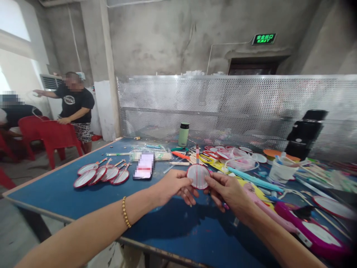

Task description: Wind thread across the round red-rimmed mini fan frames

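Above the blue table I hold a small round hand fan with a red rim and a pale, see-through face. Its short handle points away from me. My left hand pinches the left edge of the rim between thumb and fingers. On the opposite edge, my right hand grips it the same way, fingertips partly hidden behind the face. Several similar red-rimmed fans lie overlapping on the table to the left. Between them and my left hand rests a phone with a lit screen.
A green bottle stands at the back. Scissors with yellow handles, a white cup, a blue stick and a purple-framed object crowd the right. Behind rises a perforated metal panel. People and red chairs are at far left.
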Tool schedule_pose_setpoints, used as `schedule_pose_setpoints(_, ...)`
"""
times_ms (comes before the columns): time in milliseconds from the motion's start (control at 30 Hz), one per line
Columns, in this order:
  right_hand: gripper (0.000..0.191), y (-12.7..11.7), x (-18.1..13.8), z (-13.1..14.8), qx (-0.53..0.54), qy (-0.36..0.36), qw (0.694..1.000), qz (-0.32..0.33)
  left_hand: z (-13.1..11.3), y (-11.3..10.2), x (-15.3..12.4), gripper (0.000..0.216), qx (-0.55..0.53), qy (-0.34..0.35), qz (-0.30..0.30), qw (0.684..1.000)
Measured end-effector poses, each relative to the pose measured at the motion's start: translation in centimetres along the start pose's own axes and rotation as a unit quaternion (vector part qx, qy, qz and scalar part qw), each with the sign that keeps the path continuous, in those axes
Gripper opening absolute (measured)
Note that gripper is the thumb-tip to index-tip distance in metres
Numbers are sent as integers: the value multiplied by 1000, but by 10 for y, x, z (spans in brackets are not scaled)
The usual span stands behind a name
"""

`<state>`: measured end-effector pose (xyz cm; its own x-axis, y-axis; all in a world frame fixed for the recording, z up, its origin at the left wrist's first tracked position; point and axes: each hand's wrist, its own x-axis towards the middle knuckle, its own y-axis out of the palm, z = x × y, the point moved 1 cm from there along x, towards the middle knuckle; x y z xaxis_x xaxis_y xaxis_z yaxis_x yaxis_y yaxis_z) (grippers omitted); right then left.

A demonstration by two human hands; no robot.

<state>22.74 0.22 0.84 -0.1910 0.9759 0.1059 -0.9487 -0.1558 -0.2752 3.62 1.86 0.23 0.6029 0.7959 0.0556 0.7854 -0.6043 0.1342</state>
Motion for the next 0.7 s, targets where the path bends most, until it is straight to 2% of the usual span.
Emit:
schedule_pose_setpoints(333,60,-2,0,-1,-21,-9,1000,-6,2,-2,2,26,-5,-1,8,1000)
schedule_pose_setpoints(700,63,-3,-1,0,-21,-10,1000,-12,2,-2,0,39,36,8,13,999)
